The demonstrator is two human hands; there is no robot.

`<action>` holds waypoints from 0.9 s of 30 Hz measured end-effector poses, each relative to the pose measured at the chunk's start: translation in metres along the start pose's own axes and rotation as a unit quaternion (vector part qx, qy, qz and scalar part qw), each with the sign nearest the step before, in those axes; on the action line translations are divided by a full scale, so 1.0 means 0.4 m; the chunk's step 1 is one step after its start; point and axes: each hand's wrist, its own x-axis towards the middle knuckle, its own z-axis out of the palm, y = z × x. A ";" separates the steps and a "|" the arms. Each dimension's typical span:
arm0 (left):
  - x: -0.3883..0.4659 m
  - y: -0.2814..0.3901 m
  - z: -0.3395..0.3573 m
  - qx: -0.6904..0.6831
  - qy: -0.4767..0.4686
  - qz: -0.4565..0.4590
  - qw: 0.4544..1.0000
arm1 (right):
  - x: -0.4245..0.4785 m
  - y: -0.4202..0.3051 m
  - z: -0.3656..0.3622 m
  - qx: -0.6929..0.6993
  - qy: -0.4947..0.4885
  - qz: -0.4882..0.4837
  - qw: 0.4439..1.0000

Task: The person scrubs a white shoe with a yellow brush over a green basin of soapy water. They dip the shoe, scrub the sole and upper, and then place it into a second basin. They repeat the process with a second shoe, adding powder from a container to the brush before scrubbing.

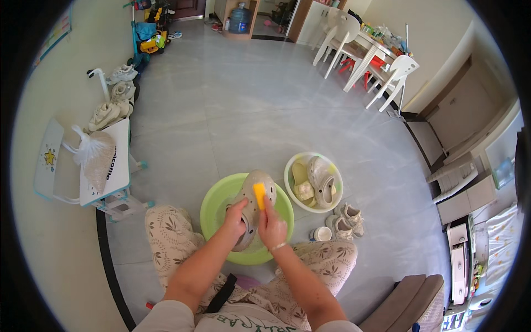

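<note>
Over a green plastic basin (205, 216), my left hand (235, 219) grips a beige foam clog (249, 193) by its side near the strap. My right hand (271, 226) holds a yellow brush (259, 194) against the clog's upper; the bristles are hidden. The basin stands on the floor between my knees, with some liquid visible inside. Just beyond it on the right is a white basin (289, 195) holding another beige clog (318, 176) and pale yellow footwear (303, 189).
A pair of sneakers (351, 216) and a white tub (322, 233) sit right of the green basin. At left, a small white chair (122, 145) bears a tied plastic bag (97, 157). A brown cushioned seat (398, 305) is at lower right; white dining chairs (344, 31) stand farther off.
</note>
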 end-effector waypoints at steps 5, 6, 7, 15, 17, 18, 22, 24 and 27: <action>-0.003 -0.017 0.018 -0.014 -0.008 -0.024 1.000 | 0.061 0.021 -0.018 -0.019 0.016 0.053 0.998; -0.008 -0.012 0.025 -0.017 0.008 -0.017 1.000 | 0.027 0.009 -0.018 -0.014 0.007 0.052 0.999; -0.003 -0.007 0.027 -0.039 -0.003 -0.011 0.999 | -0.010 -0.004 -0.019 -0.011 -0.002 0.050 0.999; 0.001 -0.024 0.027 -0.055 -0.024 -0.044 0.997 | -0.052 0.021 -0.004 0.023 0.119 0.011 0.993; -0.012 -0.029 0.032 -0.033 -0.033 -0.035 0.998 | 0.014 0.031 -0.025 0.018 0.100 0.063 0.993; -0.020 -0.029 0.041 -0.026 -0.038 -0.027 0.999 | 0.041 0.023 -0.041 0.020 0.070 0.101 0.992; -0.033 0.009 0.053 -0.056 -0.037 -0.003 0.998 | -0.018 -0.016 -0.048 0.040 0.025 0.117 0.992; -0.021 0.020 0.041 -0.071 -0.040 0.009 0.997 | -0.098 -0.034 -0.024 0.037 0.017 0.078 0.996; 0.005 0.009 0.004 -0.047 -0.076 0.034 0.995 | -0.149 -0.050 -0.003 0.025 0.039 0.022 0.999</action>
